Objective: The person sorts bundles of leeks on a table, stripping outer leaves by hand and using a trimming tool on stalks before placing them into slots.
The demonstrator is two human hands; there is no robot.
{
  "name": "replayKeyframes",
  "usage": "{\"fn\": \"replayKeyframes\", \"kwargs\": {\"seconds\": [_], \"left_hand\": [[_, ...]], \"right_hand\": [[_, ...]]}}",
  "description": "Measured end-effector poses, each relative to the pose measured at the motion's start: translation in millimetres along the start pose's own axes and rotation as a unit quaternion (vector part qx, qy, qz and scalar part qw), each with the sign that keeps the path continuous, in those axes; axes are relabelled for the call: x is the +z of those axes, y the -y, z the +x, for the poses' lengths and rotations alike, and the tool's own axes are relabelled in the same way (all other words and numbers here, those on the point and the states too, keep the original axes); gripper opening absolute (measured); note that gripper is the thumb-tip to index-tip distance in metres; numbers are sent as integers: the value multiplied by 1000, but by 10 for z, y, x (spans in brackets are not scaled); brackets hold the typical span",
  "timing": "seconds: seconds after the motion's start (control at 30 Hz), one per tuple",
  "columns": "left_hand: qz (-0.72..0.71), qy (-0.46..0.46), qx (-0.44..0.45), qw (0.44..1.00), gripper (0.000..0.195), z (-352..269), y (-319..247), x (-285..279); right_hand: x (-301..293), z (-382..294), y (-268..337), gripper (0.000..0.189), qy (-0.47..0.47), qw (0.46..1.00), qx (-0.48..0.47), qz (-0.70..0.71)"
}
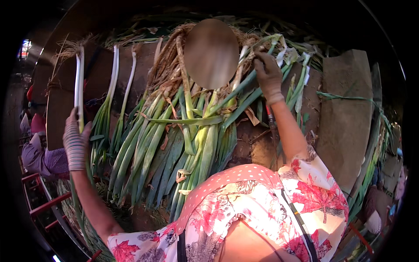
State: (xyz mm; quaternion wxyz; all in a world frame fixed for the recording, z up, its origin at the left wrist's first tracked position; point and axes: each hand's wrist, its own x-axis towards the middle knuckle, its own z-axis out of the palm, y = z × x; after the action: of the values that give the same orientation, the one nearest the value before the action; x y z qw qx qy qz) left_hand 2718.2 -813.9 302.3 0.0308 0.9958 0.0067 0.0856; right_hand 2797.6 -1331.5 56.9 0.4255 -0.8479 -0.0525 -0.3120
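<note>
My left hand, in a striped knit glove, is closed around white-stemmed green onions at the left, their roots pointing away from me. Several cleaned green onions lie just to the right of them. A large heap of untrimmed green onions with brown, soil-stained stems covers the middle. My right hand, in a dirty glove, is at the heap's upper right, its fingers against a stem and peeled leaf pieces; whether they grip anything is unclear. A blurred oval hides part of the heap's root end.
A brown board stands to the right, with a green strip across it. More green onions lie beyond it. Red metal bars are at the lower left, near another person's purple sleeve. Leaf scraps line the far edge.
</note>
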Motion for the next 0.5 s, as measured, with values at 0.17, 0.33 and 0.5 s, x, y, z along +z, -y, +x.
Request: {"fn": "replayKeyframes", "kwargs": {"seconds": [0.17,0.33,0.5], "left_hand": [[-197,46,275,940,45,-444,-1914,1830],[-81,271,205,937,20,57,-2584,2462],[-464,-90,131,871,33,1209,-2520,1535]], "right_hand": [[-733,-1307,-72,60,183,937,194,-224],[-587,-1555,-420,102,282,878,194,-334],[-723,-1425,-72,92,347,817,276,-370]]}}
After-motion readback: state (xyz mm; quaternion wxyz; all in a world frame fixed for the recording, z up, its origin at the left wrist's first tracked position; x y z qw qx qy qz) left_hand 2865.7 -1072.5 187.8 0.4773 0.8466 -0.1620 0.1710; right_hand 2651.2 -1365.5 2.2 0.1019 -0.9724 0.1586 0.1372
